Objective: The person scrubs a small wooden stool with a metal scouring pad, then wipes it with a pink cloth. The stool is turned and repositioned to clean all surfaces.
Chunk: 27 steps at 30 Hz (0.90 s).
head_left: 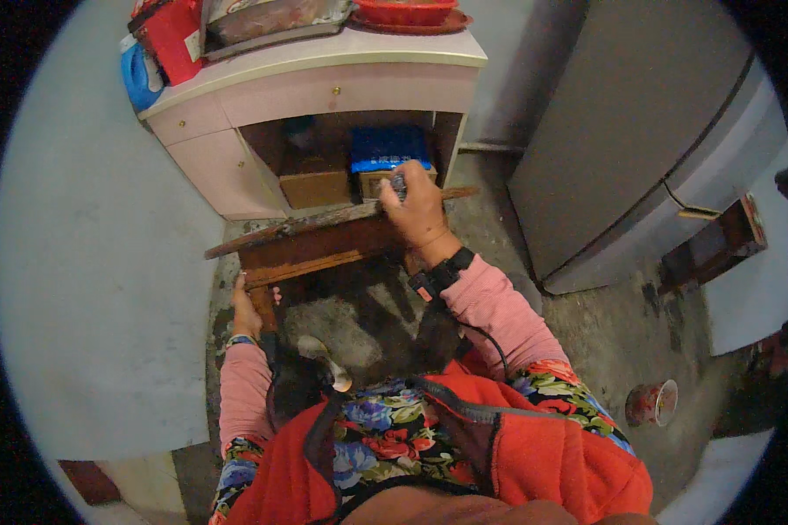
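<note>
A dark brown wooden stool is tilted in front of me, its worn seat board seen nearly edge-on and its legs toward me. My left hand is closed round one of its legs at the left, with fingertips showing past the wood. Over the right part of the seat's upper edge, my right hand is closed on a small dark grey, rough-looking wad. The wad's kind is hard to make out, as fingers cover most of it.
A pale pink cabinet stands ahead, with cardboard boxes and a blue package in its open bay. On the right is a grey refrigerator. A clear plastic tub sits on the concrete floor. A pale wall borders the left.
</note>
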Each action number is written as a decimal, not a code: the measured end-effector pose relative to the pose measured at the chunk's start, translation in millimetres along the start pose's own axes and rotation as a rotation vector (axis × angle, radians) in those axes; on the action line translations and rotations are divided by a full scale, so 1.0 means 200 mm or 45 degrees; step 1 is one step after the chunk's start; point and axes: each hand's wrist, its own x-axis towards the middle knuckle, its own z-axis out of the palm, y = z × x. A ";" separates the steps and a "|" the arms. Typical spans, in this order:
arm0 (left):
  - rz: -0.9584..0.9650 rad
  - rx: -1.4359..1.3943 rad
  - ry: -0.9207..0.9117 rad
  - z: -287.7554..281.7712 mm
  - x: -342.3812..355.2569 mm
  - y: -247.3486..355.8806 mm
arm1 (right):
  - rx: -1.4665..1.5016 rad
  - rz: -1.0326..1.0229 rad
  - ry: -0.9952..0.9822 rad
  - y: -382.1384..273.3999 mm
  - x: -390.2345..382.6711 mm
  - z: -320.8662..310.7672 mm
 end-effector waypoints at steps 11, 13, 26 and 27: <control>0.249 -0.107 0.045 0.12 -0.31 0.06 | 0.074 -0.115 0.052 0.11 0.07 0.01; 0.254 -0.154 0.091 0.15 -0.34 0.03 | 0.059 -0.128 0.088 0.16 0.09 0.01; 0.201 0.073 0.085 0.34 -0.22 0.12 | 0.052 0.222 0.178 0.37 0.17 -0.04; 0.180 0.154 0.124 0.35 -0.20 0.14 | 0.012 0.123 0.208 0.38 0.18 -0.04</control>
